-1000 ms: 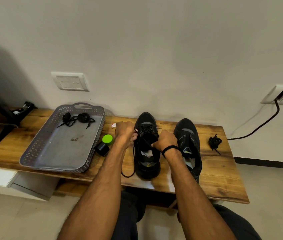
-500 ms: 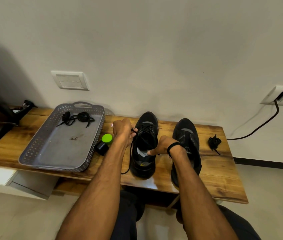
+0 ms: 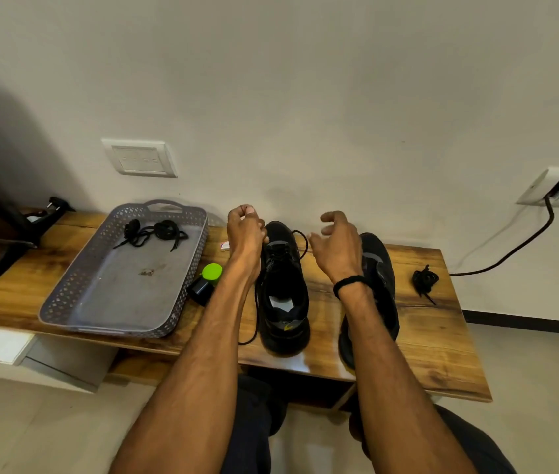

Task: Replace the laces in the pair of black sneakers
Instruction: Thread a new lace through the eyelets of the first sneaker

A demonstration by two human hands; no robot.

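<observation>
Left hand (image 3: 245, 230): raised over the toe end of the near-left sneaker, fingers curled into a tight fist, gripping the black lace (image 3: 256, 316).
Right hand (image 3: 338, 248): hovers just right of the same shoe, fingers loosely bent and spread, holding nothing; black band (image 3: 350, 283) on the wrist.
Black lace: thin round cord. One strand drops past the left wrist along the shoe's left side to the bench's front edge; a slack loop arcs off the upper eyelets on the right.
Left sneaker (image 3: 284, 302): matte black, mesh-like upper, thick sole, small yellow mark at the heel, pale insole showing. Stands upright mid-bench, heel at the front edge, toe to the wall.
Right sneaker (image 3: 379, 268): same make, just beside the first, partly hidden by the right forearm.
Lace bundle (image 3: 425, 280): black, knotted up, near the bench's right end.
Tray (image 3: 65, 292): grey perforated plastic, rounded corners, loop handle, on the left half; tangled black laces (image 3: 154, 230) lie at its far end.
Bottle (image 3: 206, 283): black with a bright green cap, between tray and left forearm.
Bench (image 3: 442, 354): glossy, knotty, warm brown wood.
Change: half a second ago the right hand touched the shoe's opening; it is now lifted off. The left hand has risen, drawing the lace up.
</observation>
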